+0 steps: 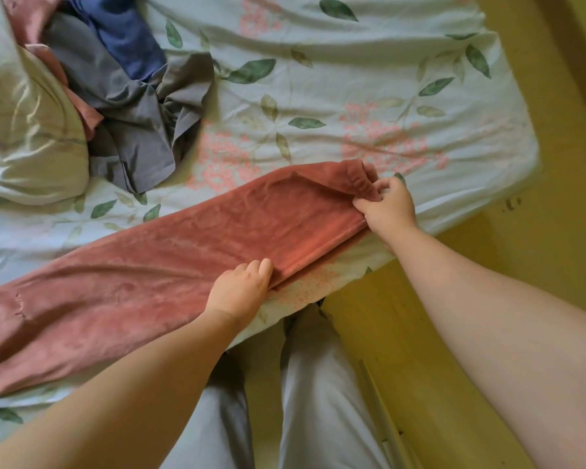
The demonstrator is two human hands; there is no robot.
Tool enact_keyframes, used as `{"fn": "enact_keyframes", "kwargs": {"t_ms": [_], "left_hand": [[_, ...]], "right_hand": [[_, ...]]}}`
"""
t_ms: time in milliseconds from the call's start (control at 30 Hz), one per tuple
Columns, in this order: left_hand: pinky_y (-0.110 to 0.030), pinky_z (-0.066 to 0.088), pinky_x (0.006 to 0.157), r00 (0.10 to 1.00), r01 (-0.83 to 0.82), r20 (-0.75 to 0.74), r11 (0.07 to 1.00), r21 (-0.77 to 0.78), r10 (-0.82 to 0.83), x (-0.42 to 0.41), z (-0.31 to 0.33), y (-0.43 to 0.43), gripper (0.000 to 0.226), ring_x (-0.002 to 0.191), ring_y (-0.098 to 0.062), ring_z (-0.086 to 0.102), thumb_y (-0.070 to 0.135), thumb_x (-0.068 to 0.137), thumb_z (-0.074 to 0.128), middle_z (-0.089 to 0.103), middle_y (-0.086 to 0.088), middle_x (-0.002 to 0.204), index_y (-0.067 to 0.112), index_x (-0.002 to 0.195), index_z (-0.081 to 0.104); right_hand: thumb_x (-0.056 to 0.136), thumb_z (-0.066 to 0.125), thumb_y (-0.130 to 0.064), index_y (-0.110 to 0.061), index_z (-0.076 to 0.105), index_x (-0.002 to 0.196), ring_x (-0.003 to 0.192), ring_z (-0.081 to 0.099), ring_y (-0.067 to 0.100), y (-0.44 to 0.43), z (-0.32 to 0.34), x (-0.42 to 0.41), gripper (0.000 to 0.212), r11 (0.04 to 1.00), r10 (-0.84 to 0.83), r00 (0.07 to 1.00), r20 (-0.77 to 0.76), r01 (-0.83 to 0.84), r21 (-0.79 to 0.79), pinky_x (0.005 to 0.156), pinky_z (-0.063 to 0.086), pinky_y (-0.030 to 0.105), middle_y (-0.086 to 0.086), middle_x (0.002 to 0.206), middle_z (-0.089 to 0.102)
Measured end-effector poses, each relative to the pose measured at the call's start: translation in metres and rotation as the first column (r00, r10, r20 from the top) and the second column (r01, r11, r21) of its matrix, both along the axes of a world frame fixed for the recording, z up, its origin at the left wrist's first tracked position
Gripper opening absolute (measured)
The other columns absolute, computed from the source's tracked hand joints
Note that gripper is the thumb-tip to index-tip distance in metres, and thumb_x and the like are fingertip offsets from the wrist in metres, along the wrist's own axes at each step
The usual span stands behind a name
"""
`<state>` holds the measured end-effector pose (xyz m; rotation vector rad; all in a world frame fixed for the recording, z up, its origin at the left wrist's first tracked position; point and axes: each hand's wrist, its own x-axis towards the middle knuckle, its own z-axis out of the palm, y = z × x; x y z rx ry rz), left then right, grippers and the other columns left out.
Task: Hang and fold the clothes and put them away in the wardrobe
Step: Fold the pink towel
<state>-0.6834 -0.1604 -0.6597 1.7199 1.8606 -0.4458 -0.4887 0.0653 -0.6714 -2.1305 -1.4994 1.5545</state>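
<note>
A floral-sheeted bed (352, 62) stands on a yellow floor (403, 333) in soft light.

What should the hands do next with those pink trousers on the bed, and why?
Probably carry the gathered waistband end leftward over the legs to halve them. The rust-pink trousers lie long and flat on the floral bedsheet, the right hand pinches that end, and the left hand grips the near edge midway.

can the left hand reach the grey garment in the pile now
Probably yes: only the flat pink garment and bedsheet lie between the left hand and the grey garment, but it grips the pink one, so it must let go.
</note>
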Motion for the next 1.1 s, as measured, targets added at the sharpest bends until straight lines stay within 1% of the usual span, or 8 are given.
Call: {"fn": "enact_keyframes", "kwargs": {"t_ms": [133, 433, 533, 633, 733, 867, 1000, 1100], "left_hand": [[-0.032, 0.040, 0.061, 0.997, 0.079, 0.011, 0.996, -0.032, -0.078, 0.003, -0.004, 0.000, 0.019, 0.077, -0.021, 0.059, 0.010, 0.096, 0.052, 0.058, 0.002, 0.094, 0.022, 0.106, 0.041], [-0.032, 0.039, 0.065, 0.995, 0.092, 0.040, 0.994, -0.061, -0.089, 0.004, -0.012, 0.001, 0.017, 0.081, -0.021, 0.058, 0.020, 0.098, 0.052, 0.057, 0.002, 0.099, 0.023, 0.110, 0.040], [-0.034, 0.041, 0.066, 0.993, 0.006, 0.120, 0.997, -0.080, 0.004, 0.006, -0.015, 0.006, 0.027, 0.082, -0.024, 0.059, 0.052, 0.103, 0.038, 0.056, 0.002, 0.097, 0.025, 0.105, 0.040], [-0.036, 0.044, 0.058, 0.984, -0.095, 0.152, 0.995, -0.017, 0.096, 0.005, -0.012, 0.015, 0.044, 0.070, -0.022, 0.056, 0.067, 0.099, 0.015, 0.055, 0.004, 0.087, 0.029, 0.093, 0.036], [-0.036, 0.049, 0.059, 0.947, -0.296, 0.191, 0.933, 0.206, 0.258, 0.000, -0.012, 0.024, 0.033, 0.075, -0.024, 0.057, 0.054, 0.101, 0.035, 0.052, 0.000, 0.103, 0.022, 0.099, 0.044], [-0.039, 0.057, 0.066, 0.901, -0.425, 0.204, 0.874, 0.237, 0.383, -0.001, -0.019, 0.036, 0.049, 0.098, -0.032, 0.061, 0.050, 0.095, 0.054, 0.033, -0.007, 0.146, 0.017, 0.130, 0.041], [-0.042, 0.059, 0.072, 0.959, -0.261, 0.169, 0.938, 0.228, 0.226, 0.005, -0.021, 0.045, 0.076, 0.109, -0.033, 0.060, 0.060, 0.090, 0.057, 0.014, -0.010, 0.162, 0.021, 0.149, 0.028], [-0.043, 0.057, 0.073, 0.985, -0.064, 0.170, 0.973, 0.221, 0.026, 0.016, -0.024, 0.049, 0.080, 0.108, -0.033, 0.059, 0.059, 0.094, 0.054, 0.005, -0.013, 0.166, 0.023, 0.155, 0.017]], "right_hand": [[0.081, 0.058, -0.007, -0.029, 0.046, 0.096, 0.084, 0.062, 0.019, -0.004, 0.004, -0.011, 0.029, 0.997, 0.021, 0.999, 0.046, -0.024, 0.067, 0.060, 0.044, 0.027, 0.005, 0.106, 0.059], [0.081, 0.044, -0.004, -0.030, 0.046, 0.106, 0.083, 0.062, 0.021, -0.006, 0.006, -0.018, 0.036, 0.993, 0.001, 0.990, 0.141, -0.018, 0.119, 0.062, 0.047, 0.033, 0.006, 0.117, 0.057], [0.084, 0.058, -0.022, -0.024, 0.046, 0.112, 0.095, 0.060, 0.021, -0.006, 0.001, -0.021, 0.031, 0.990, 0.041, 0.979, 0.199, -0.066, 0.122, 0.072, 0.047, 0.032, 0.003, 0.121, 0.051], [0.080, 0.061, -0.064, -0.020, 0.046, 0.131, 0.121, 0.049, 0.027, -0.005, -0.003, -0.022, 0.069, 0.975, 0.093, 0.949, 0.301, -0.148, 0.164, 0.098, 0.044, 0.042, 0.007, 0.134, 0.048], [0.075, 0.050, -0.086, -0.015, 0.045, 0.140, 0.130, 0.047, 0.029, 0.003, -0.007, -0.027, 0.096, 0.990, 0.084, 0.934, 0.347, -0.118, 0.077, 0.106, 0.043, 0.047, 0.009, 0.144, 0.045], [0.082, 0.045, -0.082, -0.006, 0.053, 0.129, 0.128, 0.050, 0.034, 0.014, -0.011, -0.030, 0.090, 0.983, 0.184, 0.909, 0.375, -0.172, -0.065, 0.098, 0.049, 0.047, 0.012, 0.141, 0.046], [0.094, 0.050, -0.066, -0.010, 0.046, 0.136, 0.095, 0.050, 0.024, 0.013, -0.010, -0.027, 0.070, 0.984, 0.176, 0.954, 0.242, -0.177, -0.018, 0.074, 0.038, 0.034, -0.015, 0.090, 0.041], [0.093, 0.056, -0.057, -0.015, 0.048, 0.130, 0.102, 0.059, 0.026, 0.010, -0.010, -0.018, 0.056, 0.985, 0.169, 0.972, 0.164, -0.159, -0.074, 0.076, 0.045, 0.035, -0.005, 0.100, 0.056]]}}
